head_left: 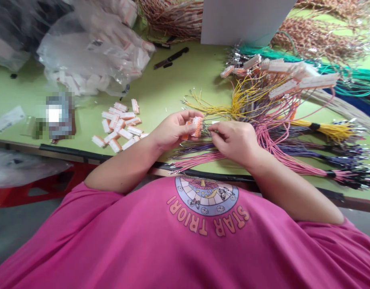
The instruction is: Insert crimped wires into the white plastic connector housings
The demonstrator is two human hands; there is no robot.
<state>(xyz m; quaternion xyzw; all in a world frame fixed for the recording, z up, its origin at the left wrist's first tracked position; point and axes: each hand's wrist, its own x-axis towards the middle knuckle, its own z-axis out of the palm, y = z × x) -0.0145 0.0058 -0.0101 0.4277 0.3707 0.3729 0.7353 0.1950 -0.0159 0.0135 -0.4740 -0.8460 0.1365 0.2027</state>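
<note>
The green table (178, 86) fills the upper half of the view, with the person's pink shirt (185, 241) below it. At about two o'clock from the hands lies a spread of wire bundles (293, 132) — yellow, pink, purple, grey — and above them a row of finished white plugs (293, 76). At ten o'clock sits a clear plastic bag (91, 48) of plugs, and at nine o'clock a loose heap of small white plugs (120, 126).

The left hand (171, 130) grips a small orange-and-white plug (197, 126) between thumb and fingertips, just over the near edge of the table. The right hand (234, 140) is pinched shut on the end of a thin wire (209, 129), touching or almost touching the plug at three o'clock.

To do this step well, the plug probably needs to stay steady and square to the wire, the wire held close to its metal tip so it does not buckle, and pushed straight into one slot until it seats — a slanted push would likely bend the tip.

Much is hard to read. Which slot the wire meets, and whether its tip is already inside, cannot be told; the fingers cover the joint. The wire's colour is unclear. A patch at nine o'clock is blurred out, a white board (245, 20) at twelve o'clock is cut off by the frame, and a dark tool (171, 58) at eleven o'clock is too small to name.
</note>
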